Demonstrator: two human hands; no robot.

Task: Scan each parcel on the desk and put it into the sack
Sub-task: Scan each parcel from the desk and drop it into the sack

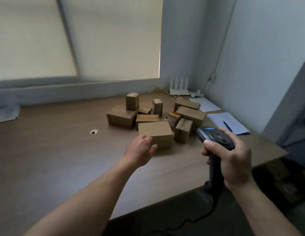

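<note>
Right hand (233, 157) is wrapped tight round the handle of the barcode scanner (214, 135), just over the desk (63, 150) edge. Left hand (139, 150) is loose and open at the near-left corner of the closest parcel (156, 132), can't tell if it's touching. Behind that box, the other parcels (122, 116) sit jumbled mid-desk, with papers (216, 119) and a pen (227, 126) to the right and a white router (179, 87) in the far corner.

Left arm stretching forward, left hand (139, 151) hovering palm-down, fingers loosely extended, holding nothing. Right hand (233, 159) wrapping round the scanner (214, 135) handle, gripping it upright.
</note>
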